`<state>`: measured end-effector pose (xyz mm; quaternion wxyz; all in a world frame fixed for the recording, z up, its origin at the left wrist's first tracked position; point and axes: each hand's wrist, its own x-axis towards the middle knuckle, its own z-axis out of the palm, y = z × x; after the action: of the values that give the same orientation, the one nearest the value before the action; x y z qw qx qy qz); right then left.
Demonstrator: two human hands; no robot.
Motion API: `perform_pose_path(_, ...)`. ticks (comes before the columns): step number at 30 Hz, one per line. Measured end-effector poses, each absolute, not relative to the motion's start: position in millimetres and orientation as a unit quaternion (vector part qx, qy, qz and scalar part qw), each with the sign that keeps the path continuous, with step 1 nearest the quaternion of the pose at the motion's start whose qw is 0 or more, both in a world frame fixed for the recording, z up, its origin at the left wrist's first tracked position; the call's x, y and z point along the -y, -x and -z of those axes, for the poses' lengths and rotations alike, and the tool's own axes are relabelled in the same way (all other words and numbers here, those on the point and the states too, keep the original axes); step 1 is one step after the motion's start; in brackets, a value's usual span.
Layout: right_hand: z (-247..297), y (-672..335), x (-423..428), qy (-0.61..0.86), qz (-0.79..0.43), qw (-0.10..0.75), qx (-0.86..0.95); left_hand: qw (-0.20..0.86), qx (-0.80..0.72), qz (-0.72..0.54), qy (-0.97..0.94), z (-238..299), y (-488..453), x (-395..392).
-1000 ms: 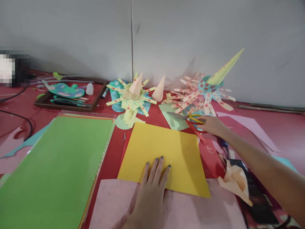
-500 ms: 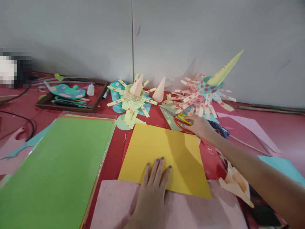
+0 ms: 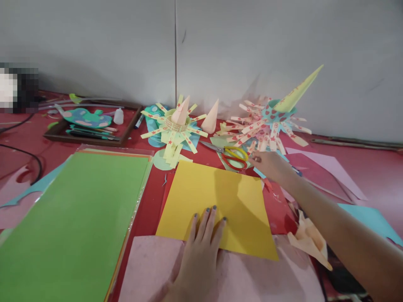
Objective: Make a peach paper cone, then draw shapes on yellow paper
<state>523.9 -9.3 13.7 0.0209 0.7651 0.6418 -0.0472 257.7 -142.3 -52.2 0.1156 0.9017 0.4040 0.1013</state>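
My left hand (image 3: 203, 243) lies flat with fingers spread on a yellow sheet of paper (image 3: 201, 184). Beneath that sheet's near edge is a pale pink surface (image 3: 151, 260). Beyond its far right corner, scissors (image 3: 234, 157) with one yellow and one red handle rest on the table, blades pointing left. My right hand (image 3: 267, 163) is just right of the handles, fingers curled together; whether they still touch the scissors, or pinch something, is hidden. A light blue paper scrap (image 3: 260, 172) sticks out below it.
A stack of green paper (image 3: 75, 218) in a clear sleeve covers the left. Behind stand paper crowns with a pink cone (image 3: 181, 113) and a yellow cone (image 3: 296, 94), plus a loose pink cone (image 3: 210, 119). A brown tray (image 3: 91, 140) holds pens and a small white bottle (image 3: 119, 116).
The scissors have shifted left, and their handles now show fully. My right hand has moved slightly right, its fingers more curled. My left hand stays on the yellow paper.
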Motion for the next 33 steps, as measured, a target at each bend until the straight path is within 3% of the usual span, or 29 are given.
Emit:
perform_pose_path(3, -19.3, -533.7, 24.7, -0.792, 0.055, 0.168, -0.584, 0.117, -0.405, -0.104, -0.901, 50.3, -257.5, 142.4)
perform_pose_path(5, -18.6, -536.5, 32.2, -0.8, 0.064, 0.213, -0.557, 0.115, -0.407, -0.103, -0.9, 49.7, -257.8, 142.5)
perform_pose_path(17, -15.6, -533.9, 46.1, -0.813, 0.091, 0.211, -0.536, 0.121, -0.395, -0.107, -0.904, 46.3, -257.2, 139.6)
perform_pose_path(22, -31.3, -531.9, 72.4, -0.848, 0.054, 0.094, -0.519, 0.122, -0.412, -0.124, -0.895, 45.8, -253.6, 138.2)
perform_pose_path(28, -33.6, -489.0, 124.7, -0.799, 0.028, -0.273, -0.535, 0.192, -0.439, -0.135, -0.867, 41.8, -252.7, 131.6)
perform_pose_path(33, 5.3, -436.0, 161.9, -0.685, 0.106, -0.373, -0.617, 0.273, -0.536, -0.226, -0.766, 44.3, -250.7, 134.1)
